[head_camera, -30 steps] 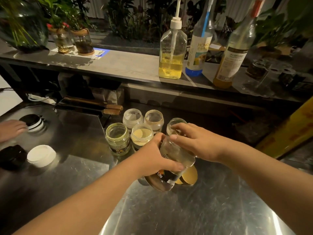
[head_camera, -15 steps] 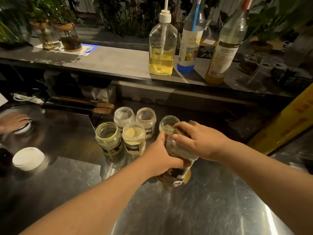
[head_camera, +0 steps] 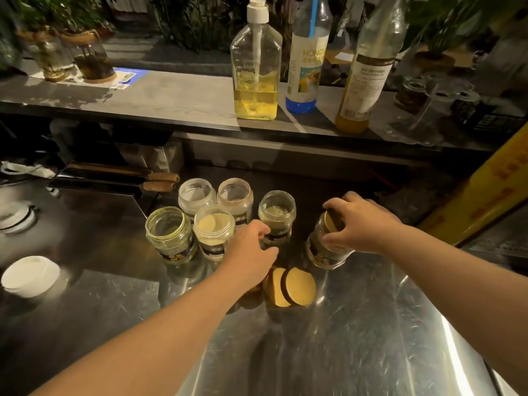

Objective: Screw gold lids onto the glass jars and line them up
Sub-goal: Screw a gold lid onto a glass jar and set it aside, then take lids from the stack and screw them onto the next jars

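Right hand [head_camera: 361, 222] clasps the lidded jar [head_camera: 325, 247] at centre right; the left hand [head_camera: 251, 254], fingers loosely curled and empty, sits nearer the open jar [head_camera: 276, 218], just above the gold lids [head_camera: 291, 286].

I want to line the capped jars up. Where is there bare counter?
Bare steel counter lies in front of the loose gold lids and right of the lidded jar. It is crowded around the five open jars.

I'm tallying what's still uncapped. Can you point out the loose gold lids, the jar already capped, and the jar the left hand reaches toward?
Loose gold lids [head_camera: 300, 286]: head view, flat face of the nearest lid.
Capped jar [head_camera: 324, 251]: head view, labelled glass wall below the right hand.
Open jar [head_camera: 276, 210]: head view, rim and contents.
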{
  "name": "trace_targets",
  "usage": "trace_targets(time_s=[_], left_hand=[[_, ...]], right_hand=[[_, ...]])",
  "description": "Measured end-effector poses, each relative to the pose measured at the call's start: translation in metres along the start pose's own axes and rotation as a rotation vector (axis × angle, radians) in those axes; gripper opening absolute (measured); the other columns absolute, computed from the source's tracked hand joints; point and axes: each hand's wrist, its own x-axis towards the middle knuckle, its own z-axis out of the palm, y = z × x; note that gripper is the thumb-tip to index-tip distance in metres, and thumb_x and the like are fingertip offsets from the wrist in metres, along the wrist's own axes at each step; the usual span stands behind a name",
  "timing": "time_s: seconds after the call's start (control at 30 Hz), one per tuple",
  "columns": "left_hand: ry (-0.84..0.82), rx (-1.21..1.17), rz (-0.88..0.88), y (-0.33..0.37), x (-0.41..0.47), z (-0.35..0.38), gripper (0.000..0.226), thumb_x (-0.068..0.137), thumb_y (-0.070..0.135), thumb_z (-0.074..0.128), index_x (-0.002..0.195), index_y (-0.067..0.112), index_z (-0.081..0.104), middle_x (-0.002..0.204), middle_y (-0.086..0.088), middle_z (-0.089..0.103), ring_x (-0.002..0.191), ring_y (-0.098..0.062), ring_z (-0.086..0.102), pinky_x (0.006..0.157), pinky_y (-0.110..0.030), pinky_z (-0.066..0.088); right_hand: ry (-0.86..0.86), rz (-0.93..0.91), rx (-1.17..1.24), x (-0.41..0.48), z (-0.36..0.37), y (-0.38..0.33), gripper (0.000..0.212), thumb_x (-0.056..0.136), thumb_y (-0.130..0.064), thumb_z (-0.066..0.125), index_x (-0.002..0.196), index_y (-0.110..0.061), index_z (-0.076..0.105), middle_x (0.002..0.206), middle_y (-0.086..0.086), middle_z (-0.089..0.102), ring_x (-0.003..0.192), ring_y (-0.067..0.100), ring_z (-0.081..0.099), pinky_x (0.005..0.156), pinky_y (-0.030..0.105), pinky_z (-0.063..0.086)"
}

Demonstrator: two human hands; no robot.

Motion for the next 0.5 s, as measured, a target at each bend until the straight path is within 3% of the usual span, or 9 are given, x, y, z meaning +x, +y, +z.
trace_targets(time_s=[0.17, 0.3, 0.5], left_hand=[[0.156, -0.04, -0.123, -0.023, 0.002, -0.011, 0.045, 0.101, 0.021, 0.077, 0.14, 0.025, 0.055, 0.131, 0.001, 0.058, 0.116, -0.019, 0.061, 0.087, -0.032, 0.05], [0.264, -0.035, -0.172, -0.041, 0.002, -0.016, 0.058, 0.097, 0.016, 0.08, 0.144, 0.023, 0.047, 0.14, -0.005, 0.052, 0.122, -0.03, 0.061, 0.101, -0.05, 0.059], [0.383, 0.006, -0.283, -0.061, 0.009, -0.028, 0.082, 0.087, 0.021, 0.09, 0.149, 0.021, 0.036, 0.155, -0.014, 0.039, 0.137, -0.037, 0.049, 0.108, -0.053, 0.052]], right_hand=[[-0.03, 0.122, 0.005, 0.016, 0.02, 0.01, 0.089, 0.078, -0.063, 0.078, 0.156, -0.041, 0.041, 0.151, 0.002, 0.042, 0.13, 0.033, 0.052, 0.096, 0.045, 0.057], [-0.069, 0.176, -0.035, 0.024, 0.032, 0.011, 0.09, 0.078, -0.063, 0.076, 0.157, -0.043, 0.038, 0.153, 0.003, 0.041, 0.133, 0.037, 0.05, 0.098, 0.046, 0.056], [-0.107, 0.218, -0.046, 0.028, 0.033, 0.007, 0.089, 0.081, -0.059, 0.076, 0.158, -0.042, 0.036, 0.158, 0.005, 0.037, 0.135, 0.04, 0.049, 0.101, 0.048, 0.055]])
